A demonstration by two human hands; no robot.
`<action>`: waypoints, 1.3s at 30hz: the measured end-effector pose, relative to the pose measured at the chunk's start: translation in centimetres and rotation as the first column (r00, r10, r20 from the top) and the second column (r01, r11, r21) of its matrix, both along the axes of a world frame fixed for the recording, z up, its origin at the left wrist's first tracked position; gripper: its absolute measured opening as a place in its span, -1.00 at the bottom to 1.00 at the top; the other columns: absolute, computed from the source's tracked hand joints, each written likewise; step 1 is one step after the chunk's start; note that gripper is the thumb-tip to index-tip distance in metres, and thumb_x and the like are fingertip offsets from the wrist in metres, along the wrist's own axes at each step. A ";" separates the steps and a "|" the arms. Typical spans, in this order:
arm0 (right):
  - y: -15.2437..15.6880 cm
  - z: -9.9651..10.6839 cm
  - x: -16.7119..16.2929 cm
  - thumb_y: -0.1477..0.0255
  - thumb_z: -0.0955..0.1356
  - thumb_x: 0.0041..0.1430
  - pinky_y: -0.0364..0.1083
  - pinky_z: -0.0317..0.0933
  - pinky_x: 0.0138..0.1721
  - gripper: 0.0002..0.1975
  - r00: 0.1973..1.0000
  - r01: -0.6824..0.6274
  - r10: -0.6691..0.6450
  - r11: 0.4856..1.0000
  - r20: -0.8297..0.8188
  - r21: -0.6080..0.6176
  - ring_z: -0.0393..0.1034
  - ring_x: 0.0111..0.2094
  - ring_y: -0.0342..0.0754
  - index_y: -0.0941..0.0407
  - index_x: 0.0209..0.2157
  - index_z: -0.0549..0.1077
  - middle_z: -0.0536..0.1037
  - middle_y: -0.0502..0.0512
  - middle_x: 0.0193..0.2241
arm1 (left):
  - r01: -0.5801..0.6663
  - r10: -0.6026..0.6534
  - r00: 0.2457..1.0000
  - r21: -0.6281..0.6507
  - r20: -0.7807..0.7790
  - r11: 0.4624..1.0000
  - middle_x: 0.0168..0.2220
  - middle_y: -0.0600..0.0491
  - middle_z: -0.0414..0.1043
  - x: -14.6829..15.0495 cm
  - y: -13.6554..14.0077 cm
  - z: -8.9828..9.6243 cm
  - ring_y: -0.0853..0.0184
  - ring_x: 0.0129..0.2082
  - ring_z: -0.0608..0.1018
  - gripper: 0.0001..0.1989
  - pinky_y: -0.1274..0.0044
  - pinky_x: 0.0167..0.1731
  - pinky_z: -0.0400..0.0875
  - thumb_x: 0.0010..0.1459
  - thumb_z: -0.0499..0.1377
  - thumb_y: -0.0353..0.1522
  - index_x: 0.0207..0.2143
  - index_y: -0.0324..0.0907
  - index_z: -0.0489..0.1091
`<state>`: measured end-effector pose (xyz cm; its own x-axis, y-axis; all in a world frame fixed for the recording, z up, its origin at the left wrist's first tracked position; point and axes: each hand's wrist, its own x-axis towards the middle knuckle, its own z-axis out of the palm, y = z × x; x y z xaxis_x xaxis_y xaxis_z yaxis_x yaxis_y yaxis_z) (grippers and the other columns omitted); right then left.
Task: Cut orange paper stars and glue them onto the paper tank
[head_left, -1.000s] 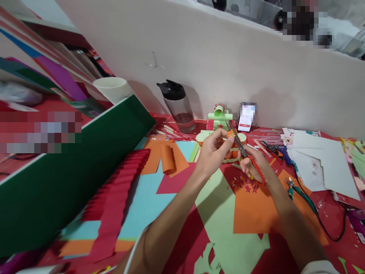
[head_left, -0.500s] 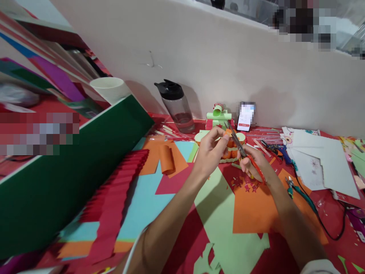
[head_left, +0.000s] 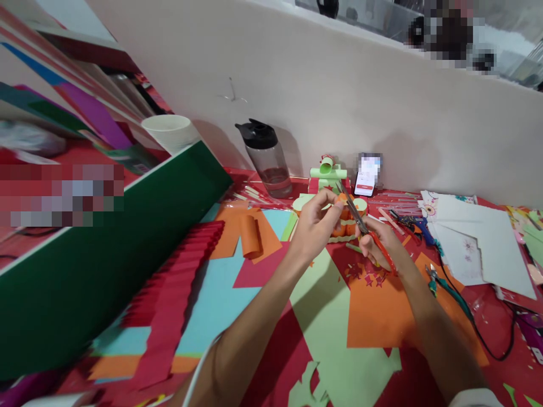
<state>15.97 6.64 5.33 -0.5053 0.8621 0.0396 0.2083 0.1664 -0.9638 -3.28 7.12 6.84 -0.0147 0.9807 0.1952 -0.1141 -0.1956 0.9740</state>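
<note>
My right hand (head_left: 377,243) grips red-handled scissors (head_left: 360,223), their blades pointing up and to the left. Close beside the blades, my left hand (head_left: 319,221) pinches a small piece of orange paper (head_left: 343,199). How much of that piece is inside the fingers is hidden. Behind both hands stands a green and red paper model (head_left: 327,174), with rounded orange and pale green paper parts (head_left: 360,204) in front of it. Tiny red paper stars (head_left: 374,278) lie below the scissors on an orange sheet (head_left: 377,319).
A water bottle (head_left: 267,161) and a phone (head_left: 367,174) stand by the white wall. A green board (head_left: 127,254) and pleated red paper (head_left: 169,305) are at left. Pliers (head_left: 449,288), a blue glue gun (head_left: 424,229) and white sheets (head_left: 487,243) lie at right.
The view has shifted slightly, so the surroundings sit a little further right. Both hands keep nearly the same pose, with the scissors still beside the orange paper.
</note>
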 end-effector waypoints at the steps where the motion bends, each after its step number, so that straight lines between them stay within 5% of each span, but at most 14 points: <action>1: 0.0 -0.1 0.0 -0.34 0.33 0.14 -0.17 0.11 -0.59 -0.30 1.000 0.001 -0.001 1.000 -0.006 -0.003 0.21 -0.64 -0.18 0.06 -0.26 0.35 0.39 -0.09 -0.54 | 0.000 0.000 1.000 -0.003 0.001 1.000 -0.57 0.21 0.23 0.0 0.0 0.0 0.46 -0.62 0.30 -0.70 0.59 -0.60 0.20 0.23 0.29 -0.18 -0.40 -0.10 0.25; 23: -0.3 0.4 -0.3 -0.21 0.46 0.12 -0.19 0.09 -0.66 -0.39 0.989 0.070 -0.077 0.996 -0.122 -0.063 0.18 -0.66 -0.19 0.06 -0.29 0.36 0.36 -0.11 -0.60 | 0.038 -0.038 0.999 0.004 0.014 0.999 -0.55 0.22 0.24 0.3 -0.3 0.2 0.46 -0.60 0.30 -0.71 0.58 -0.56 0.23 0.26 0.26 -0.18 -0.39 -0.11 0.27; 30: 0.2 0.4 -0.1 0.08 0.55 0.15 -0.13 0.27 -0.50 -0.53 0.941 0.279 -0.265 0.960 -0.212 0.037 0.33 -0.56 -0.16 0.03 -0.18 0.31 0.42 -0.11 -0.43 | 0.310 -0.300 0.932 0.021 -0.202 0.950 -0.44 0.12 0.33 0.4 -0.2 -0.8 0.39 -0.47 0.39 -0.76 0.55 -0.45 0.32 0.28 0.23 -0.21 -0.36 -0.14 0.33; 39: 0.8 0.5 0.6 0.16 0.53 0.15 -0.08 0.34 -0.41 -0.56 0.943 0.290 -0.278 0.956 -0.185 0.039 0.35 -0.49 -0.14 0.02 -0.15 0.27 0.48 -0.06 -0.35 | 0.305 -0.282 0.856 -0.017 -0.433 0.952 -0.30 0.03 0.43 0.1 -0.3 -0.8 0.32 -0.36 0.45 -0.71 0.53 -0.40 0.30 0.33 0.20 -0.14 -0.35 -0.16 0.41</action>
<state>16.60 7.43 5.80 -0.2200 0.9613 0.1658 0.0842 0.1880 -0.9785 -3.14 6.85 6.03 0.3678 0.9150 0.1658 0.2486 -0.2686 0.9306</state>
